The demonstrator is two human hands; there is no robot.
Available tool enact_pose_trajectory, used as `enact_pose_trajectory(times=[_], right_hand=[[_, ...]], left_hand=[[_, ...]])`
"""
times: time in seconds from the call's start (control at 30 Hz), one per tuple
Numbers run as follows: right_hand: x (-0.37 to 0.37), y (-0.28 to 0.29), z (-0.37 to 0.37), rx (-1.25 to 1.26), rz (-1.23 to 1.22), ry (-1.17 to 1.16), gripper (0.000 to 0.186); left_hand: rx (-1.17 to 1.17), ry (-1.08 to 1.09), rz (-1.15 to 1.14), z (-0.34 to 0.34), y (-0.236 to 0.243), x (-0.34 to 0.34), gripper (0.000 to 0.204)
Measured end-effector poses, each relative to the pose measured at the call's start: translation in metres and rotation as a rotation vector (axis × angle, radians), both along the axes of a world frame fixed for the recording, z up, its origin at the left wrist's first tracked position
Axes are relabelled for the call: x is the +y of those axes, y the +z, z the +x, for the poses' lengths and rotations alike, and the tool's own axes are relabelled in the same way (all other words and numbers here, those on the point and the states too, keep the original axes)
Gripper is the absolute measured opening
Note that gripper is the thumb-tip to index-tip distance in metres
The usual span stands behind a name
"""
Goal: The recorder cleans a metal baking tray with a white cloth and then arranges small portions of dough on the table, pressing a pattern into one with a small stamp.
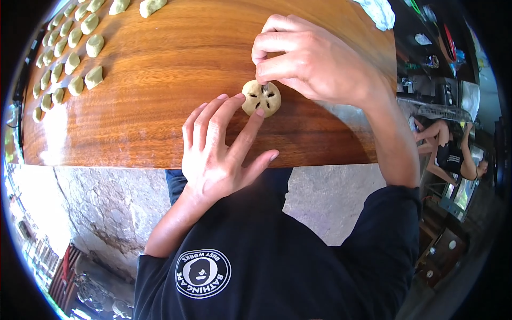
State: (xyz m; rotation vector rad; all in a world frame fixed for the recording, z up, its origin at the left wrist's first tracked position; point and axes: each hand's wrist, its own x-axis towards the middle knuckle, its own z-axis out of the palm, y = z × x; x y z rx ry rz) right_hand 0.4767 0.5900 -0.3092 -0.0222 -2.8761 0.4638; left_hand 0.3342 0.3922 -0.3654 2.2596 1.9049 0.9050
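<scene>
A round, flat piece of pale dough [254,101] lies on the wooden table, with several dark slits arranged in a ring around its middle. My left hand [216,144] has its fingers spread. Its index fingertip rests on the near edge of the dough, and another fingertip is at the left edge. From the far right, my right hand [298,58] reaches over the disc, fingers pinched around a small metal tool [265,87]. Only the tool's tip shows, touching the far side of the dough; my fingers hide the rest.
Rows of small dough lumps [74,61] sit on the left part of the wooden table [170,69]. A white crumpled plastic bag [377,13] lies at the far right corner. Beyond the right side are a fan [442,112] and a seated person [453,154].
</scene>
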Motion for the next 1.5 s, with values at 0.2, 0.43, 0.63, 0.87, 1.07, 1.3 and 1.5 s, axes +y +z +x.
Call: enact_pose_trajectory(times=[0.2, 0.43, 0.63, 0.87, 1.07, 1.3, 1.5], right_hand=[[-0.002, -0.001, 0.001, 0.043, -0.061, 0.027, 0.006], [0.000, 0.003, 0.000, -0.007, -0.024, -0.003, 0.005], [0.000, -0.005, 0.000, 0.040, -0.033, 0.013, 0.004], [0.004, 0.001, 0.001, 0.060, -0.098, 0.039, 0.004], [0.001, -0.009, 0.001, 0.011, -0.066, 0.026, 0.005], [0.006, 0.005, 0.002, -0.030, -0.115, 0.021, 0.004], [0.003, -0.003, 0.001, -0.028, -0.160, 0.045, 0.004]], left_hand=[[0.000, -0.002, 0.000, 0.001, 0.001, 0.000, 0.055], [0.003, -0.005, 0.005, 0.000, 0.001, 0.000, 0.055], [-0.001, -0.016, 0.004, 0.000, 0.001, 0.001, 0.055], [0.005, -0.011, 0.000, 0.000, 0.000, 0.000, 0.055], [0.006, -0.020, -0.028, 0.000, 0.003, 0.003, 0.055], [-0.010, -0.011, -0.055, 0.000, 0.003, 0.003, 0.052], [-0.023, -0.013, -0.042, 0.001, 0.002, 0.003, 0.053]])
